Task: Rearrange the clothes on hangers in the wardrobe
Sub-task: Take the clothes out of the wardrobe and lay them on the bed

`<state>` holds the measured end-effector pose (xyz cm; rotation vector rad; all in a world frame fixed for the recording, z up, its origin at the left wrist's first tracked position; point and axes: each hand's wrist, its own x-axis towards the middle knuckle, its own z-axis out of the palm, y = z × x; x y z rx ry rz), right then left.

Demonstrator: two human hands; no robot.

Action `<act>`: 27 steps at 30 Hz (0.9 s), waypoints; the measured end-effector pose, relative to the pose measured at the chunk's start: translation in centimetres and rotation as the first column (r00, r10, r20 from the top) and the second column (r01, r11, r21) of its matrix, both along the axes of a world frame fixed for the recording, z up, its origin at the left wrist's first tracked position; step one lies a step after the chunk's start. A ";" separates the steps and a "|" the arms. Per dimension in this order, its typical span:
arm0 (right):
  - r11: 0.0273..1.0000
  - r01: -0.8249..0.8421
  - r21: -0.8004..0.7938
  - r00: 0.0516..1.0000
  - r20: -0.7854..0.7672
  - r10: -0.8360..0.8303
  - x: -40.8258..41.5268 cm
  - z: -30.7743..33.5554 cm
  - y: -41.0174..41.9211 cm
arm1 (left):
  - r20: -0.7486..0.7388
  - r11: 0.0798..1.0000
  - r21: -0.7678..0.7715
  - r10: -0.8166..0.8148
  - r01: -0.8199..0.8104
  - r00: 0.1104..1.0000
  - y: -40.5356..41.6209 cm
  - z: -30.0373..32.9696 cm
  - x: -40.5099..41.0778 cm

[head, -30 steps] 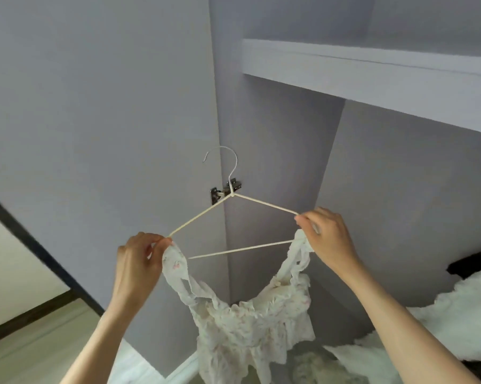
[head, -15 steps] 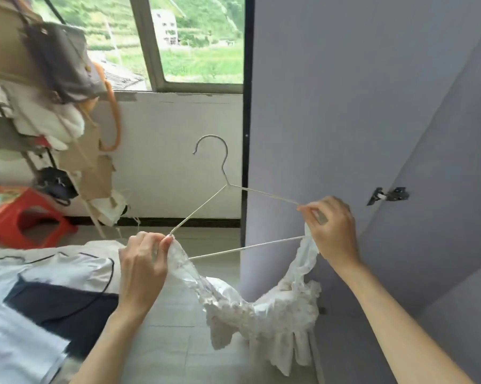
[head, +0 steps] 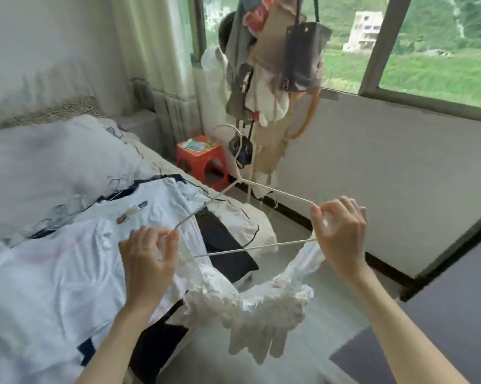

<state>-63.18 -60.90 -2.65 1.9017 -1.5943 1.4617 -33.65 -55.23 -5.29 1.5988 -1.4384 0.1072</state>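
My left hand (head: 148, 261) and right hand (head: 342, 231) pinch the hanger (head: 250, 246) ends, the white top (head: 250, 303) strung between them; hanging it up remains, I judge.

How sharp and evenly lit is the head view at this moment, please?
Head view: daylight from the window lights the room; the pillow at left is smeared by motion blur, the hanger and both hands fairly sharp; wide-angle distortion tilts the window frame.

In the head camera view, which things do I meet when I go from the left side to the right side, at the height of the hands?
White T-shirt on the bed → left hand pinching the hanger's end → white wire hanger → right hand pinching the other end → white wall under the window.
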 end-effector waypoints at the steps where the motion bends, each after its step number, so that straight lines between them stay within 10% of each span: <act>1: 0.999 -0.054 0.000 0.999 0.001 0.054 1.6 0.0 -0.6 | 0.006 0.999 -0.009 0.053 -0.053 0.999 0.8 0.0 1.3; 13: 0.822 -0.563 -0.088 0.821 0.052 0.568 18.5 5.9 -5.4 | 0.064 0.739 -0.294 0.649 -0.607 0.758 9.4 6.1 10.2; 27: 0.503 -0.848 -0.165 0.481 0.160 0.862 42.0 12.2 0.8 | 0.120 0.369 -0.494 0.926 -0.787 0.359 21.0 13.0 25.8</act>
